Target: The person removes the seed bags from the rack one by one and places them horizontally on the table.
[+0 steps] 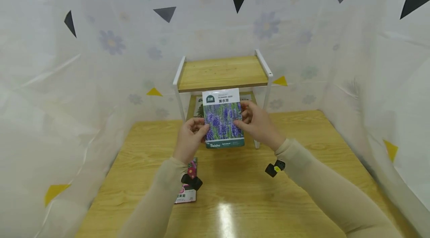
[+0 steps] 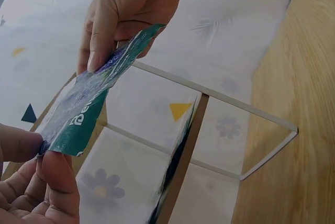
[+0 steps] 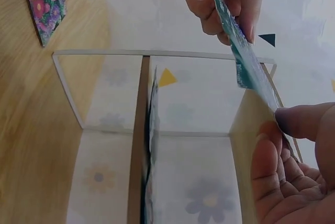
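Holding up a "FLOWERS SEED" packet [image 1: 222, 122] with purple flower spikes in both hands, above the wooden surface [image 1: 295, 163] and in front of a white-framed shelf [image 1: 223, 71]. Pinching its lower left edge between thumb and curled fingers of the left hand [image 1: 189, 138], thumb on the printed front. Pinching the right edge a little higher with thumb and fingers of the right hand [image 1: 261, 124], thumb again on the front. Turned face toward the head camera, green "Beishu" band at the bottom. Partly hidden behind it, on the lower board [image 1: 191, 108]: further printed packets [image 1: 200, 111]. Lying on the surface, partly covered by the left sleeve [image 1: 154, 193] and a black wrist strap [image 1: 192, 182]: a pink-flowered packet [image 1: 186, 197].
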A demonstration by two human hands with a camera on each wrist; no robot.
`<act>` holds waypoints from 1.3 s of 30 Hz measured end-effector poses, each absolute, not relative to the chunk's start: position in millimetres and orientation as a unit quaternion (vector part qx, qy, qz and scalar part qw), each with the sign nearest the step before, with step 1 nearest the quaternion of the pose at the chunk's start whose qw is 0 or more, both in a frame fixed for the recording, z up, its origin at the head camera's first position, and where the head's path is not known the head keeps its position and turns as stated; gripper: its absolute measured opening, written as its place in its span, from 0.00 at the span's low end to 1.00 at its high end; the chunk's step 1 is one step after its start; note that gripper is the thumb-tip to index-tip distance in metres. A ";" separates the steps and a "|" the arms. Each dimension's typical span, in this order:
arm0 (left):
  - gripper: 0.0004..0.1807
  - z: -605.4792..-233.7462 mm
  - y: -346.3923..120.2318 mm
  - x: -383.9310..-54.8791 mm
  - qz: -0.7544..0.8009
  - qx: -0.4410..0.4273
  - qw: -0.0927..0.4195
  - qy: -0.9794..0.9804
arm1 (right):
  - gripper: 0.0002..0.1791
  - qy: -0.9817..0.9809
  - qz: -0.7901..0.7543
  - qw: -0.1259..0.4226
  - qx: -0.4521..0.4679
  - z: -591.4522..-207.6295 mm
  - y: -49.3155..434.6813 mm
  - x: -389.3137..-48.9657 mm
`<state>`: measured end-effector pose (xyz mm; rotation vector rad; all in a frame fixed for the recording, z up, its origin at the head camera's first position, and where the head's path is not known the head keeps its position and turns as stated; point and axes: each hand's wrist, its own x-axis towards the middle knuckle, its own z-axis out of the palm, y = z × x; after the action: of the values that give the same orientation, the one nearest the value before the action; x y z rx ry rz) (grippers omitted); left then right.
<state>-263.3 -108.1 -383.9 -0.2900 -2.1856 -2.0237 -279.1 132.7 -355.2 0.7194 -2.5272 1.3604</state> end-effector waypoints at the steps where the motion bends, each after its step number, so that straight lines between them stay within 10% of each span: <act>1: 0.13 -386.8 -108.7 -261.7 -0.672 -0.097 0.071 -0.730 | 0.34 -0.850 0.460 0.090 0.241 -359.0 132.5 -278.3; 39: 0.17 -477.8 -107.1 -229.1 -0.683 -0.017 -0.015 -0.730 | 0.36 -0.857 0.471 0.045 0.203 -475.4 133.0 -256.7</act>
<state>-229.1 -107.1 -477.8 -0.0550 -2.3168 -2.1659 -256.7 133.0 -475.4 0.6190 -2.6190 1.4394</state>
